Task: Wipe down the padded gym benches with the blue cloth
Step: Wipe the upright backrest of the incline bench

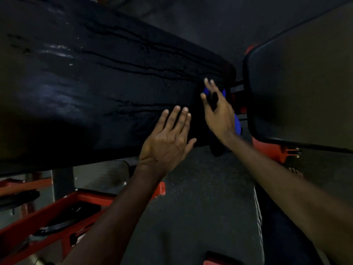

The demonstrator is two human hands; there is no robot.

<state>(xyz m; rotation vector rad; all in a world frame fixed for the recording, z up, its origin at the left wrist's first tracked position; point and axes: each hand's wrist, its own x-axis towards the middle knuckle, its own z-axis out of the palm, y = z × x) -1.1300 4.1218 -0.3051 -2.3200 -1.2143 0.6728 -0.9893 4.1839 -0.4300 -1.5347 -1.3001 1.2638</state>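
A long black padded bench (99,79) runs across the view, its surface wet and streaked. My left hand (169,134) lies flat on its near edge with straight fingers. My right hand (217,109) presses the blue cloth (237,125) against the bench's right end with its fingers spread; most of the cloth is hidden under the hand. A second black pad (298,92) sits just to the right, across a narrow gap.
Red metal frame bars (44,213) of the bench run below on the left. A red bracket (271,150) sits under the second pad. Dark speckled rubber floor (200,197) lies between my arms. A bare foot (296,172) shows at the right.
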